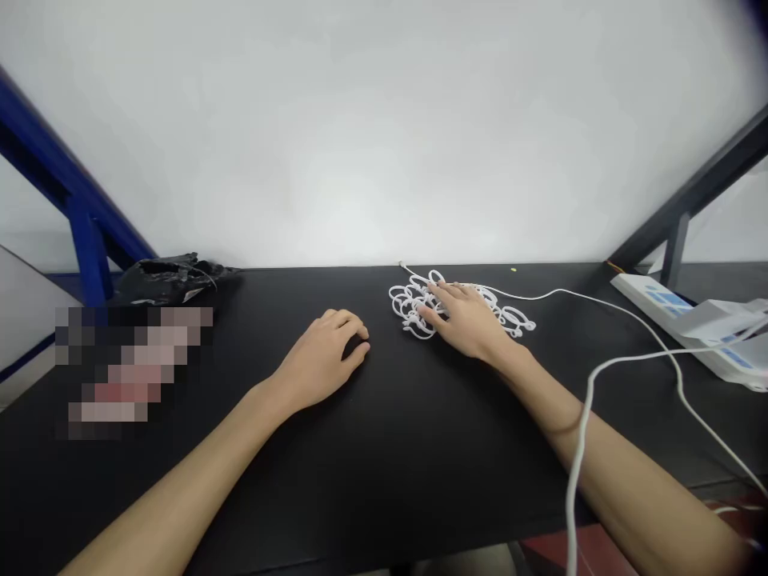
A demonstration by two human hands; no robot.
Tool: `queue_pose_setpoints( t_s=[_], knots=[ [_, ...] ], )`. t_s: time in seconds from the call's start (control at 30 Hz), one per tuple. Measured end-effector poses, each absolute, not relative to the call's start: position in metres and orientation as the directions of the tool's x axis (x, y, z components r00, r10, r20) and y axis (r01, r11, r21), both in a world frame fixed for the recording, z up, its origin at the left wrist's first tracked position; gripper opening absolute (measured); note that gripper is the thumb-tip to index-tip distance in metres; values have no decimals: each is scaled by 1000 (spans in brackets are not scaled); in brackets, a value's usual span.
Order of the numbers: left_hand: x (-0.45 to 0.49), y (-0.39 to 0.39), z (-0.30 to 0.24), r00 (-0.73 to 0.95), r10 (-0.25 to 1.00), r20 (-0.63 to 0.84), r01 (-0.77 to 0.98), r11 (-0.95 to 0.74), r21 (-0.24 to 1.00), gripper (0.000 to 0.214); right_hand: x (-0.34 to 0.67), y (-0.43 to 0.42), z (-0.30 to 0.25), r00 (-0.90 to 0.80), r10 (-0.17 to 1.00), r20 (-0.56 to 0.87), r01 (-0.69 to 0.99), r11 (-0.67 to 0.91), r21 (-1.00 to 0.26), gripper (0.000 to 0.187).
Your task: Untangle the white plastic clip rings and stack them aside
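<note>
On the black tabletop [384, 448] lies a loose heap of white plastic rings [414, 302], several of them overlapping. My right hand [468, 318] rests over the heap's right part, fingers spread and pointing away from me, hiding some rings beneath it. Whether any ring is gripped does not show; the fingers look flat. To the left, my left hand [327, 356] lies on the tabletop with fingers slightly curled and the thumb apart from them. Nothing is in it, and a gap of bare table separates it from the rings.
A white cable [606, 302] runs from behind the rings to the right; another white cable [585, 432] hangs across my right forearm. A white-and-blue box [654, 296] sits at right. Crumpled black plastic [159, 280] lies at left, near a blurred-out patch. Blue metal braces [90, 248] flank the table.
</note>
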State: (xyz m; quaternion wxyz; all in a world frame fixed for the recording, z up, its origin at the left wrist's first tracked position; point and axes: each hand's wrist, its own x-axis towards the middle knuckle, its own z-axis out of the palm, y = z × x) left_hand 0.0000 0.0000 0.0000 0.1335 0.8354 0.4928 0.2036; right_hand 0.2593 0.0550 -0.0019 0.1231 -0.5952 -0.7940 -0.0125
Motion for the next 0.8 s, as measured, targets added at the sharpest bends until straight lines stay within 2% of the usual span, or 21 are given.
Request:
queue_pose_setpoints(
  t_s=[0.2, 0.43, 0.8],
  knots=[
    [-1, -1, -1, 446, 872, 202, 776, -490, 399, 18, 256, 47, 1, -237, 968, 83, 965, 245, -96, 83],
    [-1, -1, 0, 467, 862, 196, 770, -506, 390, 19, 246, 37, 8, -282, 959, 17, 955, 282, -90, 80],
    [-1, -1, 0, 463, 863, 201, 773, -504, 386, 18, 241, 32, 4, -313, 950, 21, 944, 313, -103, 92]
  ],
)
